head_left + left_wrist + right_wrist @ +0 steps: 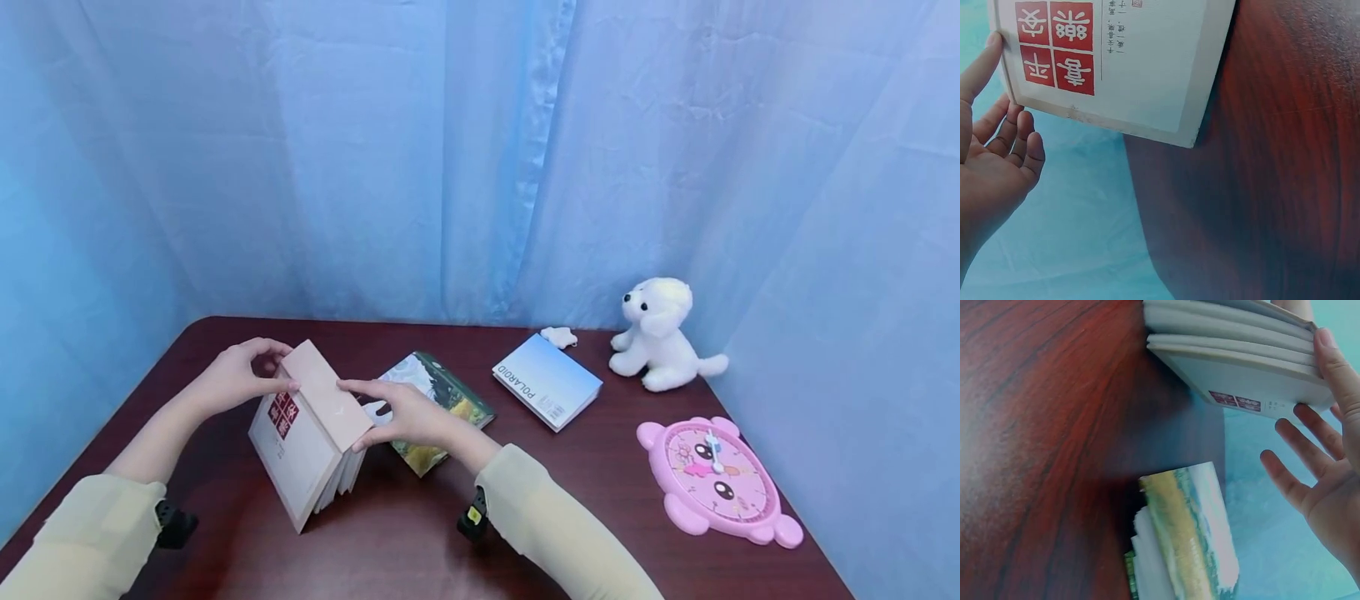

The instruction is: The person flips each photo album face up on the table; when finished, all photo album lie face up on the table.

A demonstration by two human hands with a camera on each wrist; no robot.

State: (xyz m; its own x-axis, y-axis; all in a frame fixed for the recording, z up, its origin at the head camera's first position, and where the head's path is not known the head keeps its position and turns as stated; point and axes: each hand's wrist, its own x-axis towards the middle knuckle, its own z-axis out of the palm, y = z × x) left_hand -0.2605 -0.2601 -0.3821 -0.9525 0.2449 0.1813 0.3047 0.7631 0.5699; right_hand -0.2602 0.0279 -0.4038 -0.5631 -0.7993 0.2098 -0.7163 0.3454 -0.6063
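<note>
A thick cream book [306, 462] with a red four-character block on its cover stands on the table with its spine uppermost, tilted, its lower edges somewhat fanned. My left hand [234, 379] grips the far end of the spine, thumb on the cover side. At the near end, my right hand [411, 414] pinches the spine between thumb and fingers. In the left wrist view, the cover's red block [1055, 48] shows beside the left fingers. Several separated sections of pages [1235, 337] appear in the right wrist view, where the right middle, ring and little fingers are spread away from the book.
Just right of the held book lies a book with a landscape cover [465, 406], partly behind my right hand. Farther right are a blue-and-white POLAROID album [543, 379], a small white star-shaped item [559, 337], a white plush dog [660, 337] and a pink clock [716, 475].
</note>
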